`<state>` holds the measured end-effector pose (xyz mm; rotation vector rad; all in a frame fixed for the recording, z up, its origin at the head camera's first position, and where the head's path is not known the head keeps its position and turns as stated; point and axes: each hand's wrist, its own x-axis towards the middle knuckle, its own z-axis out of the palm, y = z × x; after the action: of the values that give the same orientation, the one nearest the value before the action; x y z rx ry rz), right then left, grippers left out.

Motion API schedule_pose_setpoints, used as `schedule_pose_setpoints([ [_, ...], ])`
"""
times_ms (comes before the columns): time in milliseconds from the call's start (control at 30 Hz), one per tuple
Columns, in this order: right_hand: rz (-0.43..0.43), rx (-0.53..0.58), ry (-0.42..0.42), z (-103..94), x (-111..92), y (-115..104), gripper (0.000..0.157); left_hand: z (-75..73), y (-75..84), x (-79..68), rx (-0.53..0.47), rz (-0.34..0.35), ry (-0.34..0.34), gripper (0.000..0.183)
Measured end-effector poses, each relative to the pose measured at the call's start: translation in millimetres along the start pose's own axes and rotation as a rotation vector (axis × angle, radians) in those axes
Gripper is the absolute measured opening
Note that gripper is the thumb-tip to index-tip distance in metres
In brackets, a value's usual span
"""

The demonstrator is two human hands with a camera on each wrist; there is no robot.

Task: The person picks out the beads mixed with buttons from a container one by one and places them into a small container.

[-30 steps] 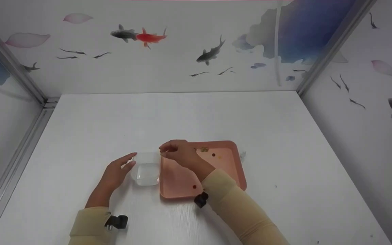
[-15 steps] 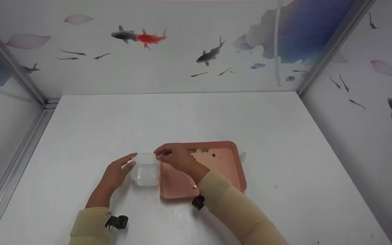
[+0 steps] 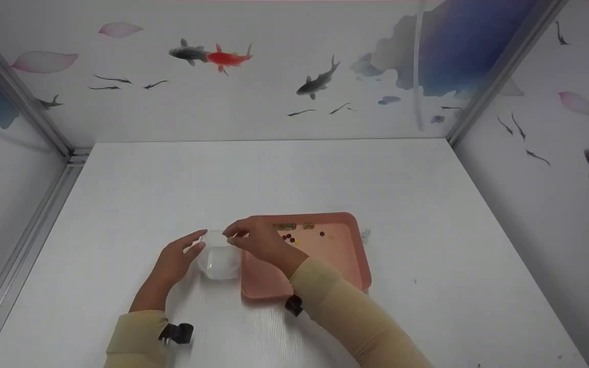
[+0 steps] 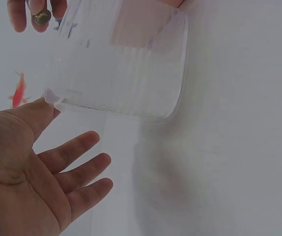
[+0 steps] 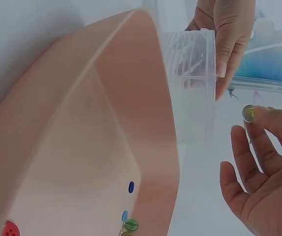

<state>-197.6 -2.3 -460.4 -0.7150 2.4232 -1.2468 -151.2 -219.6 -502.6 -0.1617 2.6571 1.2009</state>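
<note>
A clear plastic box stands on the white table, left of a pink tray. My left hand is at the box's left side, thumb and forefinger touching near its upper corner; the other three fingers spread loosely in the left wrist view. Over the far right part of the box, my right hand pinches a clear glass marble with a yellow-green swirl between thumb and fingertip. Its remaining fingers are half bent. The marble is hidden in the head view but shows near the box rim in the left wrist view.
Along the tray's far side lie several green-swirled marbles. Small buttons are scattered nearby, among them a dark one, a blue one and a red one. A crumpled clear scrap lies right of the tray.
My right hand has moved left from the tray's edge to over the box, uncovering marbles and buttons. A button near the tray's front is now behind my sleeve. My left hand stays put.
</note>
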Motion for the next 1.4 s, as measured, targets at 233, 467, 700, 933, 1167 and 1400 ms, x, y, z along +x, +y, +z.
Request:
schedule_pose_setpoints([
  [233, -0.013, -0.04, -0.008, 4.3, 3.2, -1.7, 0.02, 0.4, 2.1, -0.7, -0.005, -0.022, -0.004, 0.048],
  [467, -0.043, -0.164, 0.001, 10.1, 4.8, -3.0, 0.022, 0.7, 0.3, 0.1, -0.004, -0.013, -0.004, 0.048],
  [700, -0.047, -0.206, -0.007, 14.1, 4.7, -4.0, 0.023, 0.5, -0.6, 0.6, -0.008, -0.001, -0.002, 0.052],
  [933, -0.065, -0.234, -0.019, 19.6, 7.8, -0.5, 0.023, 0.0, -0.6, 0.2, -0.008, 0.047, 0.011, 0.049],
  [1167, -0.032, -0.266, -0.03, 23.8, 10.0, -1.7, 0.024, -0.1, -2.7, 0.4, -0.017, 0.054, 0.011, 0.049],
  [1400, -0.102, -0.329, -0.014, 26.7, 11.6, -0.3, 0.024, 0.1, -3.0, 0.2, -0.015, 0.048, 0.013, 0.046],
])
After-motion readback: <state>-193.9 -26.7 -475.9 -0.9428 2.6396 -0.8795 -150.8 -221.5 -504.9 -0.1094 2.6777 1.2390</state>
